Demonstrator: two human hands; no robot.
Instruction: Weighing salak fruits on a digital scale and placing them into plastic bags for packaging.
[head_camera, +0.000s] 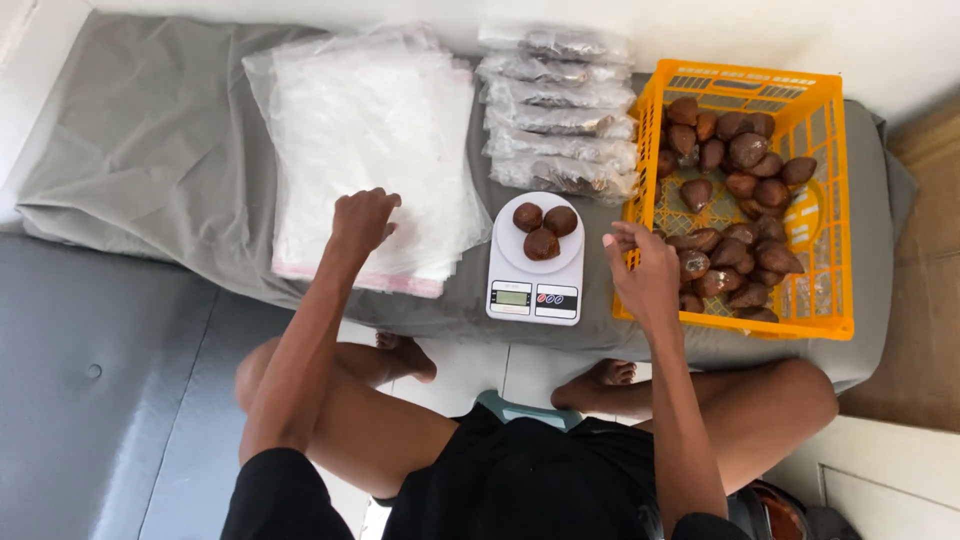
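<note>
My left hand (364, 220) rests with curled fingers on a stack of clear plastic bags (370, 130), pinching at the top sheet. My right hand (640, 268) hovers between a white kitchen scale (535, 295) and an orange plastic crate (838, 200), fingers loosely bent, with nothing visible in it. Three brown scaly fruits (545, 230) lie on the scale's round plate. Inside the crate is a heap of several more of the same brown fruits (735, 200).
A row of filled clear bags (560, 110) lies behind the scale. Everything sits on a grey cloth (150, 150) over a low surface. I sit cross-legged on a tiled floor, my bare feet (600, 378) under the edge. A dark grey mat (90, 380) lies at the left.
</note>
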